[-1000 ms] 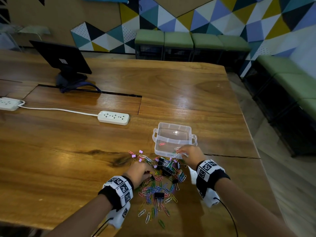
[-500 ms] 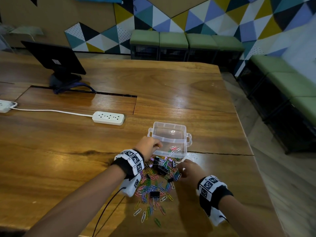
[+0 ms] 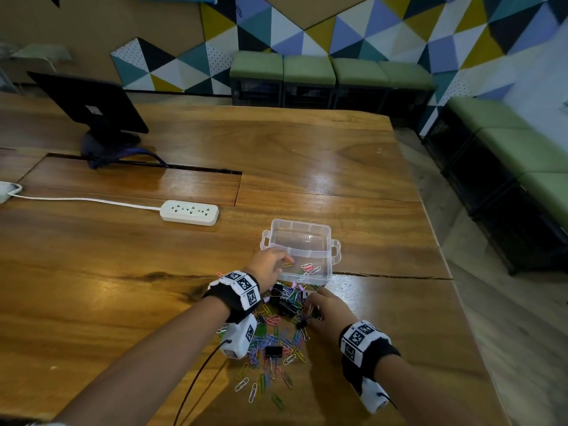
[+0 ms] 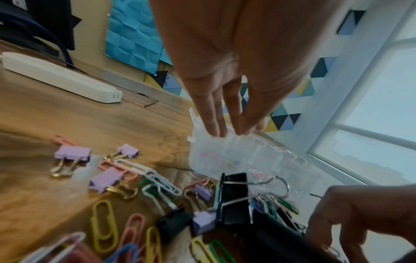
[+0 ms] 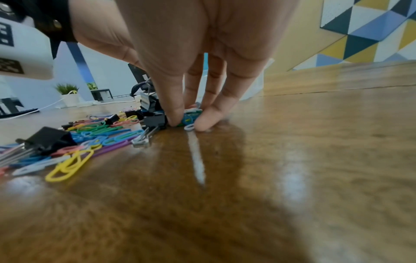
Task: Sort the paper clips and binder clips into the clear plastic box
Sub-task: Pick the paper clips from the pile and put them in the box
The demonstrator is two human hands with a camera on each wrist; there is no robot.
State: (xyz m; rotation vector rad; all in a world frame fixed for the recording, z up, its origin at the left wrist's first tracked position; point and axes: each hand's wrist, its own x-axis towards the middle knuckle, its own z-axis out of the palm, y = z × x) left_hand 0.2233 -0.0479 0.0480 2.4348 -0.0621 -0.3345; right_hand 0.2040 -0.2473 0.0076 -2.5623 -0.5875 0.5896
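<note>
The clear plastic box (image 3: 326, 238) stands open on the wooden table, with a few coloured paper clips (image 3: 309, 269) in its near compartment. My left hand (image 3: 284, 262) hovers over the box's near-left corner, fingers (image 4: 213, 124) straight and holding nothing, tips at the box rim (image 4: 198, 142). A pile of coloured paper clips and binder clips (image 3: 276, 336) lies just in front of the box. My right hand (image 3: 310, 304) is down on the pile's right side. In the right wrist view its thumb and fingers (image 5: 178, 113) pinch green and blue paper clips (image 5: 191, 116) against the table.
A white power strip (image 3: 189, 212) lies left of the box, its cord running left. A black monitor (image 3: 89, 103) stands at the far left. The table's right edge (image 3: 445, 272) is close to the box. Green benches (image 3: 332, 72) line the wall.
My left hand went from the pile up to the box and opened over it, and a yellow clip now lies inside. My right hand came back from the box onto the pile.
</note>
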